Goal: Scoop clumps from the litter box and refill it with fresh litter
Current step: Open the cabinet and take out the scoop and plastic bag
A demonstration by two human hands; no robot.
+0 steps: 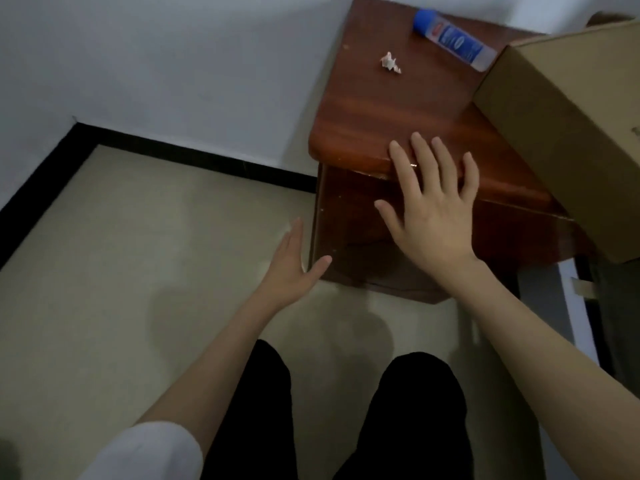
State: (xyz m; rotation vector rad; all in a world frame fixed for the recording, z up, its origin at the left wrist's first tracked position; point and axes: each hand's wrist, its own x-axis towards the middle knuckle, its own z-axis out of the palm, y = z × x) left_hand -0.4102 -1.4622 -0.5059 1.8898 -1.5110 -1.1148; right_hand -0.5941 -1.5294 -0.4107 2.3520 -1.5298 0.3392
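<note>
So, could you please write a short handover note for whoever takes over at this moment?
Left hand: open, holding nothing, low beside the wooden cabinet.
Right hand: open, fingers spread over the cabinet's front edge.
On the cabinet: a blue-capped bottle, a crumpled scrap, a cardboard box.
No litter box, scoop or litter in view, so nothing shows as done; scooping and refilling are left.

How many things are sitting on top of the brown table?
3. A blue-capped bottle lies near the back of the wooden table, a crumpled paper scrap sits to its left, and a cardboard box rests on the right side. The box may hide more.
</note>
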